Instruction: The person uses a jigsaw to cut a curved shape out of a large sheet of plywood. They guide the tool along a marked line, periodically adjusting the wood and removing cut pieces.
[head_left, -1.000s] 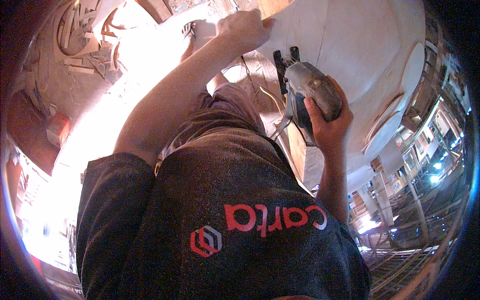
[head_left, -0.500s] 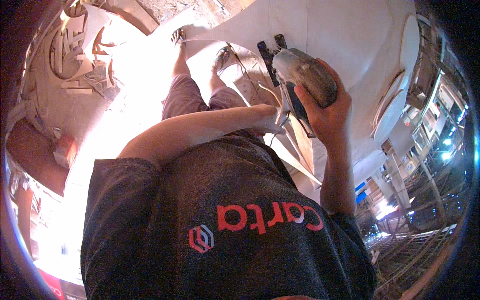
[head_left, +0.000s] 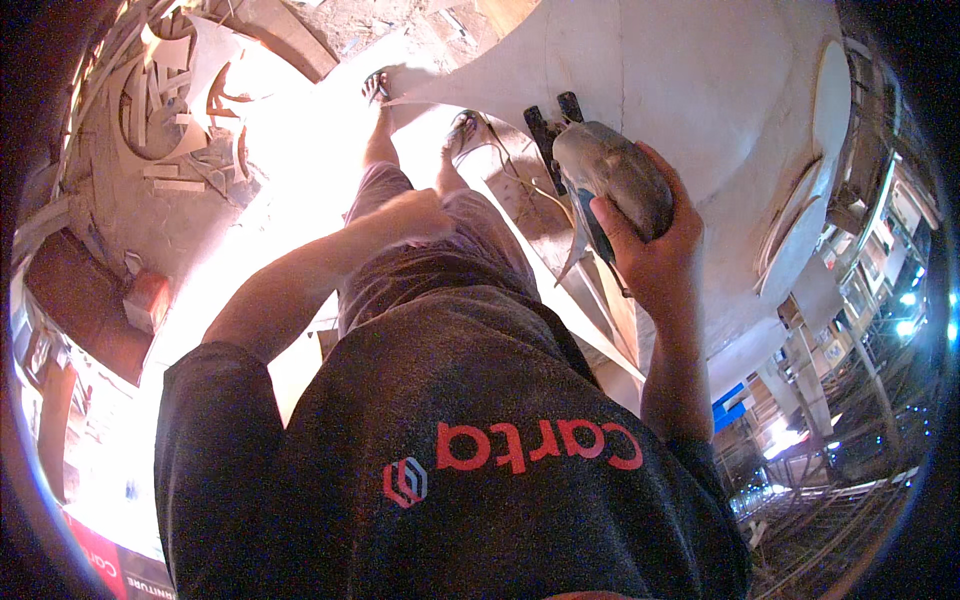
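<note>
Grey power tool [head_left: 612,178] gripped in the right hand [head_left: 667,240]; left hand [head_left: 424,215] blurred, how far open unclear.

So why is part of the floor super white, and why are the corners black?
In the head view, strong light washes out the floor left of the legs; in the head view, the round fisheye picture leaves black corners and bends things near its rim; also in the head view, the left hand looks slightly blurry.
</note>
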